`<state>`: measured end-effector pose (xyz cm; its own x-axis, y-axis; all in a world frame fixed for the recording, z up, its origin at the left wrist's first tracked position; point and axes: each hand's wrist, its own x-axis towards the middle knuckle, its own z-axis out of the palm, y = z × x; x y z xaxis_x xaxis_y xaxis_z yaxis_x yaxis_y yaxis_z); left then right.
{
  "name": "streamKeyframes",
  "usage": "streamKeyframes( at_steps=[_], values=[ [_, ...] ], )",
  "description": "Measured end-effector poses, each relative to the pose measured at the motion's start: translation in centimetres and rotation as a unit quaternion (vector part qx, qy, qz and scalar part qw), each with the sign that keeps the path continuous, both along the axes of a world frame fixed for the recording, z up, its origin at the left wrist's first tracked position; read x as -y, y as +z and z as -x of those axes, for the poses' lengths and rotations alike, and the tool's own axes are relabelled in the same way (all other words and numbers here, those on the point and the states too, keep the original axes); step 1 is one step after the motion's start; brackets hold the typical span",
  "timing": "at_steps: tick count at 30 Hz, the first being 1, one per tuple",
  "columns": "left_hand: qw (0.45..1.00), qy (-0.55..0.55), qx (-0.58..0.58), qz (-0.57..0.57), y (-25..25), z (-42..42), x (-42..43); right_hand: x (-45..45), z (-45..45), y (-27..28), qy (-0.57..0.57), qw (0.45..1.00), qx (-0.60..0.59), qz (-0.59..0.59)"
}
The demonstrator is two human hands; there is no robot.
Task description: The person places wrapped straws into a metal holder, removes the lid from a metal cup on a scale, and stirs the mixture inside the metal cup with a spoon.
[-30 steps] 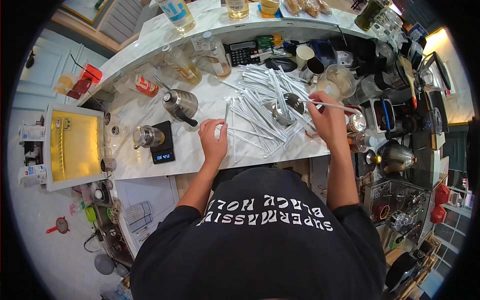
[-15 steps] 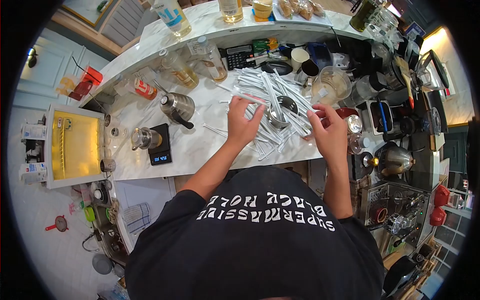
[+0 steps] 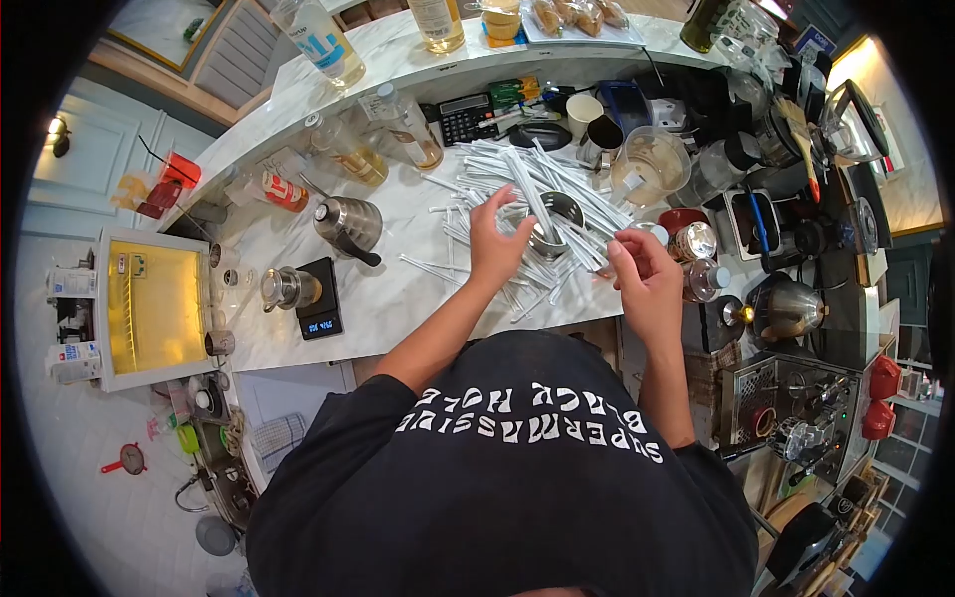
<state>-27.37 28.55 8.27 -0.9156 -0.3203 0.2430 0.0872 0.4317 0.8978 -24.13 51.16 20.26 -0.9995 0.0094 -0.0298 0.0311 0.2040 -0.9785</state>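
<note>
A loose pile of long white straws (image 3: 484, 164), seemingly in paper wrappers, lies on the marble counter. Among them sits a metal cup (image 3: 565, 209) with dark holes in its wall, and some straws stand tilted in it. My left hand (image 3: 497, 244) is at the cup's left side, thumb and fingers apart, with no straw visibly gripped. To the right of the pile is my right hand (image 3: 652, 269), its fingers curled in toward the thumb near the straw ends. Whatever may be between those fingertips is too small to make out.
Left of the pile stand a gooseneck kettle (image 3: 348, 221) and a black scale (image 3: 320, 323) with a small metal-topped vessel. Bottles (image 3: 413, 134) and a calculator (image 3: 466, 119) line the back. A clear plastic tub (image 3: 652, 164) and jars (image 3: 704, 281) crowd the right.
My left hand has let go of the straw it held across the pile and moved slightly right and down toward the cup. My right hand has lowered a little, its fingers more curled.
</note>
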Motion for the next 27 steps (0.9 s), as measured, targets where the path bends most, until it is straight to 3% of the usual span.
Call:
streamKeyframes(
  at_steps=[3,6,11,14,18,21,27],
  values=[
    [0.998,0.048,0.024,-0.015,-0.7,-1.5,2.4,0.2,-0.8,-0.1,0.012,1.0,-0.002,0.028],
    [0.995,0.05,0.003,0.081,-4.1,-4.6,6.9,0.8,-1.6,-0.2,0.049,0.997,0.003,0.058],
    [0.966,0.047,0.09,0.239,-7.3,-11.4,12.7,4.1,-3.4,-0.3,0.152,0.986,0.04,0.051],
    [0.95,-0.01,0.114,0.289,-7.6,-13.3,13.9,7.5,-2.9,-2.0,0.222,0.974,0.05,-0.02],
    [0.925,-0.067,0.086,0.364,-7.2,-12.3,14.8,12.1,-1.1,-11.8,0.272,0.943,0.026,-0.189],
    [0.902,-0.105,0.071,0.413,-8.2,-10.8,15.8,14.3,-1.2,-17.6,0.22,0.908,-0.148,-0.325],
    [0.869,-0.174,0.046,0.462,-8.9,-9.2,16.0,15.4,-2.0,-21.1,0.204,0.842,-0.126,-0.483]
  ],
)
